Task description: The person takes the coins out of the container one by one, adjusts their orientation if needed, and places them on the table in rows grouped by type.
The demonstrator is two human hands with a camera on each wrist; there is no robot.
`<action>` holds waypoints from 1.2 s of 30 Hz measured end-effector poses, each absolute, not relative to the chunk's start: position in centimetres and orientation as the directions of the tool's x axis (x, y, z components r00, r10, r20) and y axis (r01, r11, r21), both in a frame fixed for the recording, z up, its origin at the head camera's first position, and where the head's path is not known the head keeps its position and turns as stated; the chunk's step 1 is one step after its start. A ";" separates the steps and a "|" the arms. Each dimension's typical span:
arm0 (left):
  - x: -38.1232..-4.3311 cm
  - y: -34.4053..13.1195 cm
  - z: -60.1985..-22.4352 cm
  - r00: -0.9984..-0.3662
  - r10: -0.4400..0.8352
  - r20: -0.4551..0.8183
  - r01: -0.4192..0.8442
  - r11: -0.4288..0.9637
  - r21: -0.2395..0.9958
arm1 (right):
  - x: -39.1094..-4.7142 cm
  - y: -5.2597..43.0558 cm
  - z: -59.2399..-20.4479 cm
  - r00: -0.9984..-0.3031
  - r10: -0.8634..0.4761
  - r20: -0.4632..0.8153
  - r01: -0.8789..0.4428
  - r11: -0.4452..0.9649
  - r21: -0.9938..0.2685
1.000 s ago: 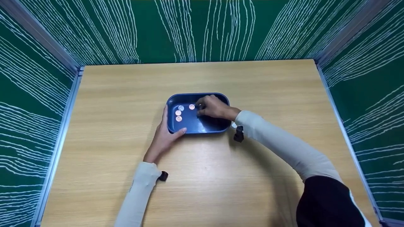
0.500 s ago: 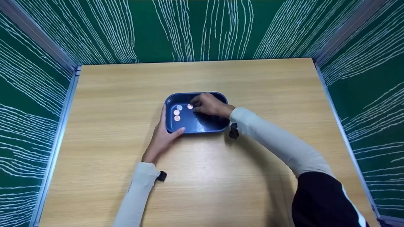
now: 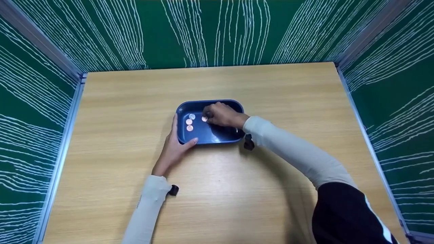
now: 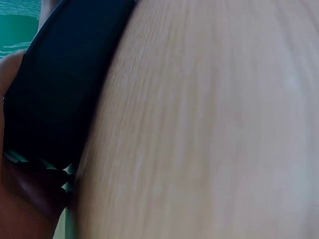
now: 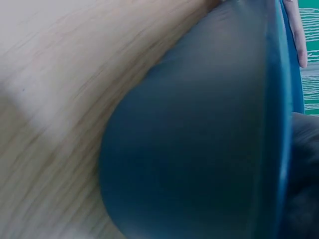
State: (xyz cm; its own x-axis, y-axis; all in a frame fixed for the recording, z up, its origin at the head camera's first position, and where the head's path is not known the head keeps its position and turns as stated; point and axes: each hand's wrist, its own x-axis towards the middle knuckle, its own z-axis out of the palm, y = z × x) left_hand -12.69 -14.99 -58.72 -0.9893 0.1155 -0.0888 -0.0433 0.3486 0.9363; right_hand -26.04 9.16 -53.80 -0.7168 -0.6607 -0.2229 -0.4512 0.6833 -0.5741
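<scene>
Beige, wood-grained counter [image 3: 217, 206], as relayed to me by the head camera. At the near left, a grey sleeve [image 3: 147, 206] leads to the left hand [image 3: 173, 144], whose grip holds the near left corner of a blue tray [image 3: 212, 135]: thumb at the near rim, fingers along the left wall. Inside the tray's left half lie, in order from near to far, a copper coin [image 3: 190, 128], a second copper coin [image 3: 189, 121] just beyond it, and a silver coin [image 3: 192, 116]. To their right, a third copper coin [image 3: 204, 119] sits at the fingertips of the right hand [image 3: 223, 114]; that grip looks narrow, its fingers bent, and I cannot tell whether it pinches anything. I judge the coins light, stiff and thin, apt to slide on the smooth base and best taken by opposite edges. The tray appears rigid and light, so I would steady it at the rim or corner. Beyond the far rim stretches more counter, then a green panel [image 3: 159, 37] with white lines.
</scene>
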 end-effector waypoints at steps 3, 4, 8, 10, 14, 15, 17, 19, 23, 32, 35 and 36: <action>-12.7 -14.9 -58.7 -0.992 0.109 -0.071 -0.029 0.345 0.938 | -25.7 9.2 -53.7 -0.708 -0.675 -0.207 -0.488 0.679 -0.548; -12.7 -14.9 -58.7 -0.992 0.106 -0.066 -0.025 0.346 0.938 | -25.7 9.2 -53.6 -0.705 -0.680 -0.201 -0.500 0.678 -0.539; -12.7 -14.9 -58.7 -0.993 0.105 -0.058 -0.019 0.340 0.940 | -25.4 9.3 -53.6 -0.701 -0.685 -0.201 -0.510 0.678 -0.529; -12.7 -14.8 -58.7 -0.993 0.109 -0.056 -0.016 0.337 0.942 | -25.3 9.5 -53.7 -0.706 -0.678 -0.202 -0.500 0.681 -0.536; -12.7 -14.9 -58.7 -0.992 0.114 -0.058 -0.016 0.337 0.941 | -25.0 9.7 -53.9 -0.722 -0.669 -0.176 -0.491 0.675 -0.550; -12.7 -14.9 -58.7 -0.992 0.115 -0.059 -0.017 0.338 0.941 | -25.0 9.7 -54.0 -0.726 -0.668 -0.165 -0.493 0.672 -0.553; -12.6 -14.9 -58.7 -0.991 0.118 -0.062 -0.019 0.338 0.941 | -24.8 9.8 -54.0 -0.733 -0.665 -0.142 -0.493 0.664 -0.563; -12.6 -14.9 -58.6 -0.991 0.121 -0.063 -0.020 0.334 0.943 | -24.7 9.9 -54.0 -0.740 -0.662 -0.118 -0.493 0.654 -0.574; -12.7 -14.9 -58.5 -0.991 0.115 -0.071 -0.030 0.326 0.945 | -24.6 10.1 -54.1 -0.748 -0.659 -0.081 -0.491 0.632 -0.600; -12.7 -14.9 -58.5 -0.991 0.117 -0.068 -0.026 0.329 0.944 | -23.8 11.0 -54.3 -0.760 -0.649 -0.020 -0.481 0.583 -0.654; -12.7 -14.9 -58.5 -0.992 0.116 -0.049 -0.007 0.336 0.942 | -23.8 11.7 -54.4 -0.764 -0.645 0.014 -0.487 0.563 -0.668; -12.8 -15.0 -58.6 -0.992 0.117 -0.045 -0.003 0.336 0.942 | -23.6 11.9 -54.2 -0.765 -0.643 0.018 -0.487 0.560 -0.670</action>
State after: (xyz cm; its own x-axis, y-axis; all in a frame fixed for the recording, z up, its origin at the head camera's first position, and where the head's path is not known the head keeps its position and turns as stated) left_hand -12.75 -14.96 -58.57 -0.9921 0.1171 -0.0454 -0.0034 0.3359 0.9419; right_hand -23.64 11.88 -54.20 -0.7652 -0.6435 0.0184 -0.4869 0.5600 -0.6703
